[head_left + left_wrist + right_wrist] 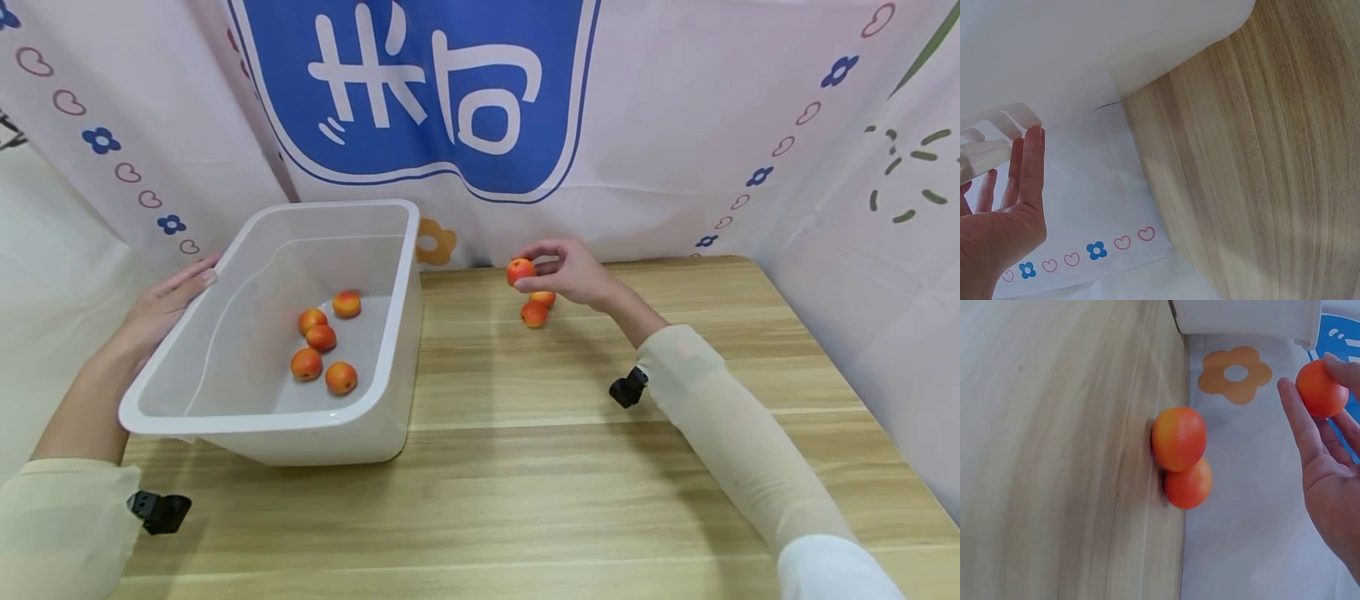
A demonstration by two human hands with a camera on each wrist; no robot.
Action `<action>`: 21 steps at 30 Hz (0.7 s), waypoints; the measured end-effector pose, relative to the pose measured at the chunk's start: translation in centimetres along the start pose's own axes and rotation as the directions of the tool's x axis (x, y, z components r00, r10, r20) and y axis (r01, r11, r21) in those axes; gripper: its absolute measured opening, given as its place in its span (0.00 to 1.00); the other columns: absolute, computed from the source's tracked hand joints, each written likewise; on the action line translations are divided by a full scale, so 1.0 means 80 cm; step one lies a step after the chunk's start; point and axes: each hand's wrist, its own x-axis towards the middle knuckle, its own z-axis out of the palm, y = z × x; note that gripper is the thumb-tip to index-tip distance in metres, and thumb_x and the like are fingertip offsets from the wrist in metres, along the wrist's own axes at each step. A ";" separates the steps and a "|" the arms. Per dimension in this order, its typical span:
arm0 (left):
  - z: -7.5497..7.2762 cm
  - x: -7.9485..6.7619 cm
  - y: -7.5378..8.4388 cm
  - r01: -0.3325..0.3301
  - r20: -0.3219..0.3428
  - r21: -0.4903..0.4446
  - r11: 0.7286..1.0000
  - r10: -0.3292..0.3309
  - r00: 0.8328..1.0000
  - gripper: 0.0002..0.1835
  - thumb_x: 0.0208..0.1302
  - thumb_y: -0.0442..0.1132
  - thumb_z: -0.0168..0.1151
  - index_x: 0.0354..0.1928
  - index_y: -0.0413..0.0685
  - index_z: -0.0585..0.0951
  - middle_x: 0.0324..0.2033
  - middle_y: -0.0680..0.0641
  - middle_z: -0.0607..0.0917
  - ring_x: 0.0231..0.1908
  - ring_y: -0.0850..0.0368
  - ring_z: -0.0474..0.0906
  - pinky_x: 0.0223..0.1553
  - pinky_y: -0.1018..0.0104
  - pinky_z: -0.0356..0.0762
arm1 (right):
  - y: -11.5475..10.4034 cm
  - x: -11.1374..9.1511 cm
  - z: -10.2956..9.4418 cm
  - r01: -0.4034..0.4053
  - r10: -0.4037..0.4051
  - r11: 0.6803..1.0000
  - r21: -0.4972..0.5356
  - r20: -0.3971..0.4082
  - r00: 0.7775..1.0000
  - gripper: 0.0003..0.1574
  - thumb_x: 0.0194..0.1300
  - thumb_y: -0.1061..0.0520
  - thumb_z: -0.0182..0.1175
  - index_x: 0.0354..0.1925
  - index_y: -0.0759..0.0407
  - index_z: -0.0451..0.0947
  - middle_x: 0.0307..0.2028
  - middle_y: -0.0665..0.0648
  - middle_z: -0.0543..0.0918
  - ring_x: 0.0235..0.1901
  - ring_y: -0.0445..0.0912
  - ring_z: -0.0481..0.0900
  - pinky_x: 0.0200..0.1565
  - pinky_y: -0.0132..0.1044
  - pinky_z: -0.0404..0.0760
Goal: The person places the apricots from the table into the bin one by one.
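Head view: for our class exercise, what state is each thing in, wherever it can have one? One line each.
Bin: uncovered, partly filled.
Five fruits: lying inside the bin.
Two fruits: resting on the table.
Held fruit: raised above the table.
Right hand: gripping the held fruit.
Left hand: touching the bin.

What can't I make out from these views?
Head: rear loose fruit, partly hidden by the right grip and front loose fruit.
Left wrist: inside the bin, hidden by its side.
Left wrist: part of the left grip, cut off by the left edge.
Right wrist: part of the right grip, cut off by the right edge.
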 end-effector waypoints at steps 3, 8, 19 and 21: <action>0.000 0.000 0.000 0.009 0.000 0.007 1.000 -0.009 1.000 0.23 0.81 0.46 0.55 0.73 0.75 0.73 0.41 0.70 0.87 0.38 0.68 0.87 0.35 0.72 0.88 | -0.004 0.001 0.002 0.014 -0.014 1.000 -0.007 -0.009 1.000 0.25 0.65 0.63 0.71 0.58 0.68 0.80 0.53 0.64 0.83 0.48 0.51 0.87 0.50 0.34 0.88; -0.001 0.000 0.000 0.020 0.006 0.001 1.000 -0.020 1.000 0.24 0.80 0.47 0.56 0.73 0.76 0.72 0.42 0.69 0.87 0.38 0.67 0.87 0.35 0.70 0.89 | -0.012 0.005 0.008 0.036 -0.036 0.999 -0.021 -0.018 0.999 0.23 0.64 0.65 0.71 0.56 0.69 0.81 0.52 0.64 0.85 0.48 0.53 0.85 0.51 0.34 0.88; -0.003 0.001 -0.001 0.003 0.023 -0.019 1.000 -0.002 1.000 0.17 0.80 0.45 0.55 0.61 0.79 0.82 0.42 0.68 0.88 0.38 0.66 0.88 0.35 0.70 0.89 | -0.032 0.010 0.023 0.107 -0.107 0.994 -0.005 0.031 0.994 0.24 0.65 0.67 0.71 0.58 0.70 0.81 0.53 0.65 0.84 0.49 0.54 0.86 0.54 0.38 0.88; -0.002 0.001 0.000 -0.003 0.026 -0.023 1.000 0.003 1.000 0.16 0.81 0.44 0.54 0.56 0.80 0.85 0.42 0.68 0.88 0.38 0.66 0.88 0.35 0.70 0.89 | -0.035 0.012 0.025 0.127 -0.127 0.992 -0.006 0.042 0.991 0.24 0.65 0.67 0.71 0.59 0.70 0.81 0.54 0.65 0.84 0.50 0.54 0.86 0.54 0.38 0.88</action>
